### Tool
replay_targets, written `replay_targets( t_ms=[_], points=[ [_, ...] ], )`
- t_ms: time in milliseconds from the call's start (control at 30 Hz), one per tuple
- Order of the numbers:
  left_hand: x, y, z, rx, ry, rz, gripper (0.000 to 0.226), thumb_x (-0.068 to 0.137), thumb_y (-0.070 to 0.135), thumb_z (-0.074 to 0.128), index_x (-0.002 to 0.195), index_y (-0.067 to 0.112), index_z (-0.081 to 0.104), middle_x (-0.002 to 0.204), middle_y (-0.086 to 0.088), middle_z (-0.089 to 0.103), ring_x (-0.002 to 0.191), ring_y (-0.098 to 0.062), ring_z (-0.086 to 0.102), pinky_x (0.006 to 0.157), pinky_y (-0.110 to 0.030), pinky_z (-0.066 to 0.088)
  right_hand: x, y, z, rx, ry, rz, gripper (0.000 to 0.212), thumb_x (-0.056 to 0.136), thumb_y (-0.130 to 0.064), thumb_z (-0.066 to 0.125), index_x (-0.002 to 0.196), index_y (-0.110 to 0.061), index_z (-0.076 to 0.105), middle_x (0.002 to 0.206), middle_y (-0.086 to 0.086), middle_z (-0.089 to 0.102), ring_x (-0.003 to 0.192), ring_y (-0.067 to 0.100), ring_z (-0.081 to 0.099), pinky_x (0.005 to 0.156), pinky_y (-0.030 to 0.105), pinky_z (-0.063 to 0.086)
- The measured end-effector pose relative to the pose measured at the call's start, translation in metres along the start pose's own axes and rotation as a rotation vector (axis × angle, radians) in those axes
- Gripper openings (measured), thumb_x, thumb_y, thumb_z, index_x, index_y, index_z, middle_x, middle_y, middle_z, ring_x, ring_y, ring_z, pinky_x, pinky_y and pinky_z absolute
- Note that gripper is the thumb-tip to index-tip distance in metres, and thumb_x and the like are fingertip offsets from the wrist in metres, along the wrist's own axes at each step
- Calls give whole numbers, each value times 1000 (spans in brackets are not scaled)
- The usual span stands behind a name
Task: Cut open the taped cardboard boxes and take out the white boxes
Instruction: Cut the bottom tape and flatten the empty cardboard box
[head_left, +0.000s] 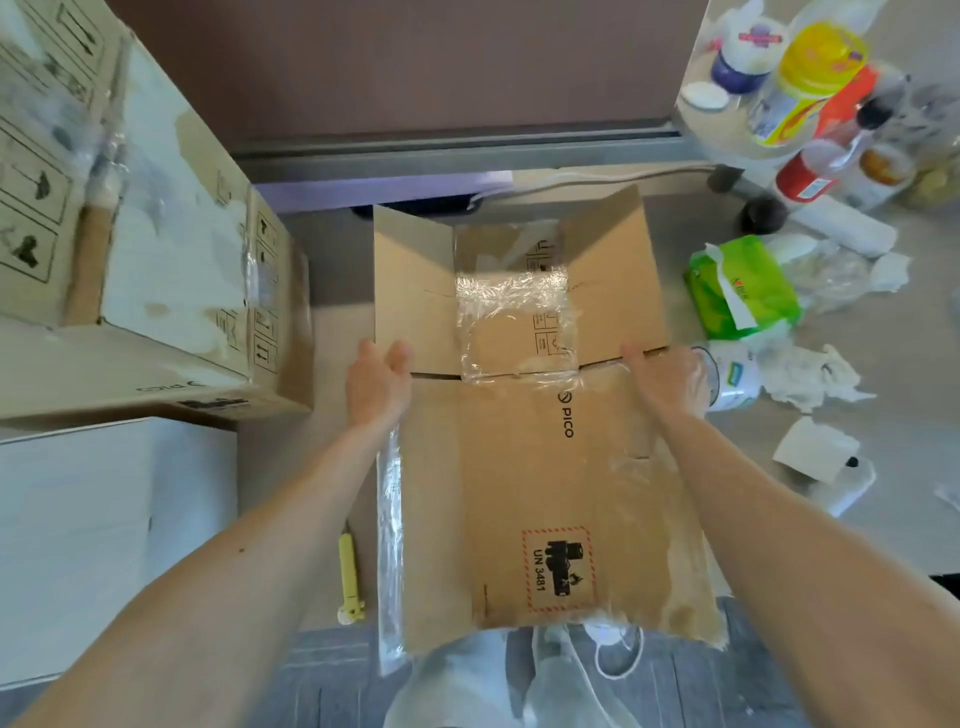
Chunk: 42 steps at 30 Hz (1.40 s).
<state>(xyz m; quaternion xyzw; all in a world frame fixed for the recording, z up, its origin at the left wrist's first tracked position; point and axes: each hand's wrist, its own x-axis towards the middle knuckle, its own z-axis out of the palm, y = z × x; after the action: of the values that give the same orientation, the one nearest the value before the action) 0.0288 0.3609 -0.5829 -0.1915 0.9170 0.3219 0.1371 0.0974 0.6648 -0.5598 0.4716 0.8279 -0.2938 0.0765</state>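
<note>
**Ana:** Head view, looking straight down: we see our two bare arms reaching to a flattened-looking cardboard box (524, 467) lying in front of us on the floor, its far flaps folded open.

**Ben:** What are our hands doing?

**Ana:** Our left hand (376, 382) grips the box's left edge, fingers curled round it. Our right hand (667, 379) presses on the right edge at the flap crease; fingers are bent, though whether they close round the card we cannot tell.

**Ben:** How will the box handle?

**Ana:** We judge it light and probably empty; no white box shows inside. The card is stiff but bends at its creases. Crinkled clear tape (517, 325) across the middle and a plastic strip (389, 545) on the left side look slippery, so bare card at the side edges is the better hold.

**Ben:** Other boxes?

**Ana:** A taped cardboard box (156, 270) sits at left, apparently still sealed and likely heavier. Below it lies a white box (104, 530). A yellow cutter (349, 579) rests on the floor just beside our left forearm.
</note>
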Motion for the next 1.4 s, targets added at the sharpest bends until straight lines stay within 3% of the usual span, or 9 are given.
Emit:
replay_targets(
  t_ms=[100, 267, 467, 667, 767, 867, 1000, 1200, 1400],
  points=[
    [-26, 17, -19, 13, 83, 53, 49, 104, 47, 39, 117, 1, 49, 113, -24, 62, 107, -42, 59, 77, -39, 37, -18, -1, -28, 61, 43, -49, 61, 85, -61, 54, 112, -6, 63, 111, 16, 61, 95, 32, 54, 84, 43, 46],
    [-84, 53, -68, -69, 218, 171, 57, 103, 49, 41, 124, -4, 52, 119, -26, 63, 112, -42, 60, 85, -43, 43, -46, 2, -97, 190, 82, -156, 60, 83, -65, 54, 107, -12, 66, 108, 15, 68, 102, 37, 61, 81, 40, 45],
    [-178, 102, -139, -236, 380, 361, 53, 101, 50, 45, 118, 0, 53, 97, -4, 53, 92, -23, 54, 77, -35, 39, -89, 3, -189, 357, 157, -326, 50, 90, -58, 56, 110, -12, 61, 111, 14, 67, 106, 36, 61, 82, 40, 44],
    [-255, 130, -223, -380, 538, 523, 46, 98, 50, 52, 107, 5, 55, 89, -1, 58, 87, -25, 58, 71, -35, 41, -133, -10, -259, 504, 177, -506, 57, 88, -62, 55, 115, -12, 59, 114, 15, 66, 108, 37, 60, 85, 42, 46],
    [-291, 140, -265, -422, 623, 555, 42, 97, 49, 55, 97, 7, 57, 81, 2, 60, 75, -16, 57, 62, -32, 39, -161, -25, -289, 555, 204, -568, 55, 90, -57, 57, 113, -7, 61, 106, 14, 65, 108, 36, 59, 76, 36, 36],
    [-323, 143, -308, -420, 718, 570, 45, 96, 51, 55, 94, 6, 57, 81, 3, 59, 74, -18, 56, 65, -35, 41, -184, -48, -306, 631, 200, -655, 53, 89, -60, 57, 102, -10, 69, 97, 12, 70, 96, 34, 63, 69, 33, 37],
    [-348, 119, -368, -412, 829, 518, 51, 96, 57, 52, 95, 6, 54, 84, 3, 56, 76, -15, 53, 63, -34, 39, -231, -89, -307, 697, 133, -786, 48, 90, -57, 55, 93, -11, 66, 90, 12, 67, 84, 32, 58, 69, 34, 40],
    [-375, 39, -453, -377, 1006, 380, 53, 97, 58, 48, 94, 5, 51, 85, 1, 53, 71, -5, 48, 55, -21, 33, -321, -157, -270, 729, -14, -962, 43, 92, -58, 52, 79, -18, 61, 71, -6, 61, 74, 25, 57, 68, 33, 42],
    [-411, -92, -538, -372, 1212, 230, 55, 97, 57, 49, 88, 4, 48, 81, -2, 52, 67, -11, 49, 54, -27, 36, -452, -227, -192, 718, -175, -1200, 43, 92, -55, 52, 92, -13, 61, 81, 0, 63, 77, 22, 53, 68, 31, 36]
  ],
)
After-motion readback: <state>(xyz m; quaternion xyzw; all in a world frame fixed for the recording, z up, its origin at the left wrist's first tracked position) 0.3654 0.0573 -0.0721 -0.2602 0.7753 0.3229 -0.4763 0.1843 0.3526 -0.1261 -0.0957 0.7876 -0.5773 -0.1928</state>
